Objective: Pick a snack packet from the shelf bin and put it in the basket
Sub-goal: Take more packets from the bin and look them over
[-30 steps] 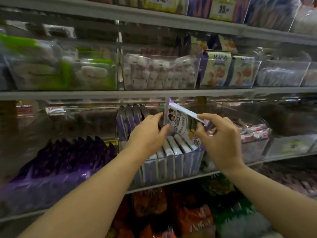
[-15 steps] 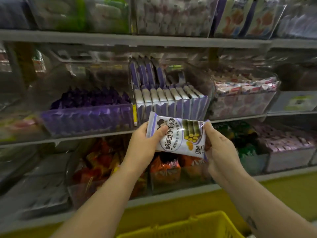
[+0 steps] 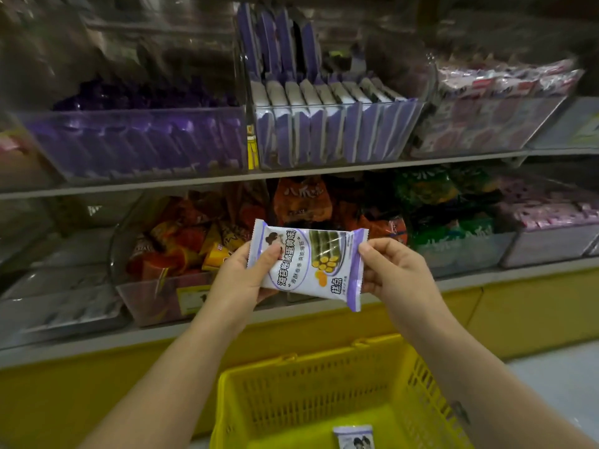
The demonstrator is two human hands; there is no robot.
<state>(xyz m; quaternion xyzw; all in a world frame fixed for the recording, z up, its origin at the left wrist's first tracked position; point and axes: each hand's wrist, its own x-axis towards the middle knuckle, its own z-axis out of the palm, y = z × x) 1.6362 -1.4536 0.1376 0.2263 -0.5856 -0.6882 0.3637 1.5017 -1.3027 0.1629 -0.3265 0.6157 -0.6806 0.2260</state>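
Observation:
A white and purple snack packet [image 3: 308, 264] is held flat in front of the lower shelf, its printed face toward me. My left hand [image 3: 241, 280] grips its left end, thumb on the front. My right hand [image 3: 393, 270] pinches its right edge. Below them on the floor stands a yellow plastic basket [image 3: 311, 384] with one similar packet [image 3: 354, 436] lying at its bottom. The clear shelf bin [image 3: 330, 131] with several matching packets standing on edge is on the upper shelf, above my hands.
A clear bin of purple packets [image 3: 136, 140] stands left of the source bin, and a bin of pink-white packets [image 3: 492, 118] stands right. The lower shelf holds orange [image 3: 181, 247], green [image 3: 447, 215] and pink [image 3: 551, 218] snack bins. A yellow shelf base [image 3: 518, 312] runs behind the basket.
The packet came out of the upper bin and moved down, both hands holding it. My view tilted downward, bringing the yellow basket and the packet inside it into sight.

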